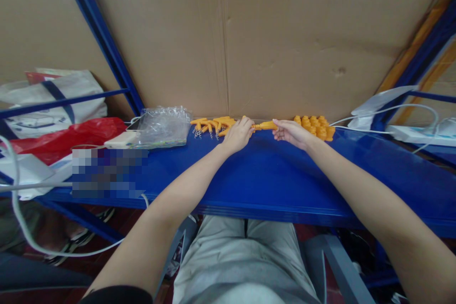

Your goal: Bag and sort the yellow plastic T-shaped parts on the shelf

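Note:
Near the back of the blue shelf (256, 175), my left hand (238, 136) is closed, its fingers curled down over orange plastic; what lies under the palm is hidden. My right hand (292, 132) pinches the right end of a long orange plastic piece (264, 125), which reaches across to the left fingertips. To the left lies a group of orange corkscrew-like pieces (206, 125) with bare metal spirals pointing towards me. Just behind my right hand, several squat orange plastic pieces (315, 126) stand packed in rows.
A clear plastic bag (166, 126) lies left of the orange pieces, near a red bag (71, 137) and a cloth bag (81, 88). Cardboard (228, 38) walls the back. White cables (370, 111) and a power strip (420, 135) are at right. Blue posts (103, 33) flank the shelf.

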Motion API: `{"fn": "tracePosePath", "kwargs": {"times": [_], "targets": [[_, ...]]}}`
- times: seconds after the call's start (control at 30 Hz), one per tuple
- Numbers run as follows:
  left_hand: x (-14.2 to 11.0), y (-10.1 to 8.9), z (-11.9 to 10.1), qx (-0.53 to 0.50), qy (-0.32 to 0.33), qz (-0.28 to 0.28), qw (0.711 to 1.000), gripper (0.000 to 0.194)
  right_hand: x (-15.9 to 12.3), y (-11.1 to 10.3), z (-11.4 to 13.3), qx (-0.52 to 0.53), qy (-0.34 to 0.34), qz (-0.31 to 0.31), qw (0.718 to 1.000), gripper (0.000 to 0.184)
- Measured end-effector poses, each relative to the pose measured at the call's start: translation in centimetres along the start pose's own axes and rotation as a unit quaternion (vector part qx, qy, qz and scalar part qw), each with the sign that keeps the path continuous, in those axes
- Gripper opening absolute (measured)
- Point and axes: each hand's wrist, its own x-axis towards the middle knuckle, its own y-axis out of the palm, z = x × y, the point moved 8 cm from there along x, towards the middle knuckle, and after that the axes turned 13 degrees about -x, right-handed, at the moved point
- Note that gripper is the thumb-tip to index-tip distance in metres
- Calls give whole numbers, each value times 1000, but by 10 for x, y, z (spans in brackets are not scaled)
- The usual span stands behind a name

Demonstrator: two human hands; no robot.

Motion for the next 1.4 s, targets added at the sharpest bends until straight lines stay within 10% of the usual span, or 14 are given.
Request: {"fn": "tracePosePath", "kwargs": {"times": [0.27, 0.5, 0.7, 1.4], "targets": [[-2, 13, 9, 13, -14, 61, 998, 36, 10, -51, 4, -200, -136, -217, 946, 33], [-12, 34, 19, 61, -60, 194, 977, 53, 2, -31, 5, -672, -180, -233, 680, 24], [-12, 35, 22, 63, -89, 218, 970, 48, 8, -4, -6, -791, -173, -153, 567, 30], [-6, 25, 8, 46, -51, 169, 983, 16, -5, -32, 8, -762, -40, -178, 622, 43]]}}
